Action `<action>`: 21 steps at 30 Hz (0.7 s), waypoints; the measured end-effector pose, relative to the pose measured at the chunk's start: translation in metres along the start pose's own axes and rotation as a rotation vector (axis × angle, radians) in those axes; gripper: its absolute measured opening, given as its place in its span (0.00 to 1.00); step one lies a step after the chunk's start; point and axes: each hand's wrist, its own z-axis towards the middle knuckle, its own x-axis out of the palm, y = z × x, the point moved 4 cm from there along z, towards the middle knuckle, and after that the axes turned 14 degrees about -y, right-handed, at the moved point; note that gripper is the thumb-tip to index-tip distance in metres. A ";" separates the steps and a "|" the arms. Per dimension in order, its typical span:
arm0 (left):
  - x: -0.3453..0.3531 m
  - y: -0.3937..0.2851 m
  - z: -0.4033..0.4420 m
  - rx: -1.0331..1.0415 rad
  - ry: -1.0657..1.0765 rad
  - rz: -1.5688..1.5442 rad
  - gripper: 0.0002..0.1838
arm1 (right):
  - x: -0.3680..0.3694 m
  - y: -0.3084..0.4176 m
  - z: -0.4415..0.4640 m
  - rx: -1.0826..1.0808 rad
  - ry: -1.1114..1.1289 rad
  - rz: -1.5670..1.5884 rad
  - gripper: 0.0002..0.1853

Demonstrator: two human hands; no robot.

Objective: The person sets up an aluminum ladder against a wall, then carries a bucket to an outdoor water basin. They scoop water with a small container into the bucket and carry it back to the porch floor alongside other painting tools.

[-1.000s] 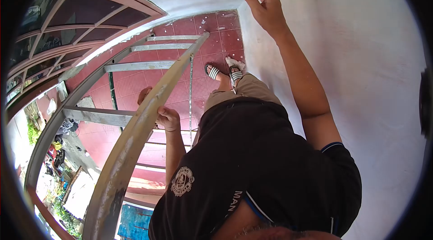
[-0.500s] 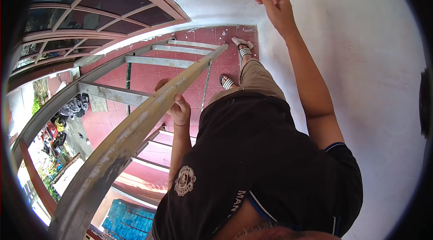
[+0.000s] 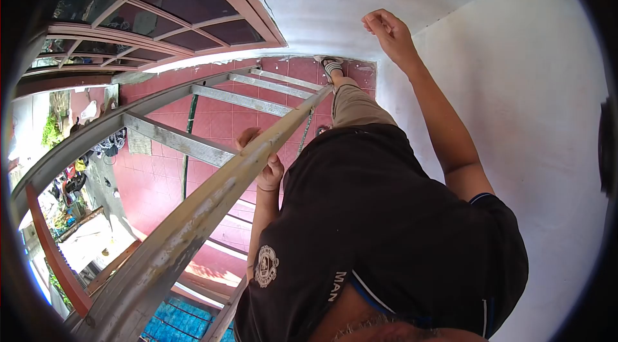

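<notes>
My left hand (image 3: pixel 270 175) is wrapped round the near side rail of a metal ladder (image 3: pixel 187 223), with fingers on its far side and the thumb on the near side. The rail is worn, yellowish and grey, and several flat ridged rungs run from it to the other rail. Out in front on the right, my right hand (image 3: pixel 393 36) is raised near the pale wall (image 3: pixel 515 91). Its fingers are curled in, and nothing shows in them.
Red tiles cover the floor (image 3: pixel 219 120). A pink-framed window (image 3: pixel 161 36) is at the upper left. Assorted clutter (image 3: pixel 77 181) lies beyond the ladder. Something blue (image 3: pixel 177 319) shows low down. My sandalled foot (image 3: pixel 333 68) stands near the wall corner.
One foot has stepped forward toward the wall corner, and the other is now mostly hidden by my body. The right hand sits lower in view. My left hand keeps its grip on the ladder.
</notes>
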 end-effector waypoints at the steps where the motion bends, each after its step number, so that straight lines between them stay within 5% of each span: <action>1: -0.001 0.002 0.000 0.016 0.025 0.017 0.34 | 0.001 -0.002 0.002 0.022 0.008 0.006 0.13; 8: 0.001 0.001 -0.002 -0.066 0.002 -0.087 0.28 | -0.007 -0.002 -0.029 0.060 0.030 0.014 0.13; 11: -0.002 0.002 0.000 -0.022 0.045 -0.033 0.36 | -0.005 -0.003 -0.043 0.102 0.044 0.064 0.13; 16: -0.004 0.003 -0.003 0.004 0.029 -0.019 0.34 | 0.025 0.000 -0.044 0.142 0.112 0.125 0.13; 21: -0.003 0.003 -0.008 -0.095 0.003 -0.082 0.27 | 0.054 0.001 -0.038 0.105 0.169 0.146 0.13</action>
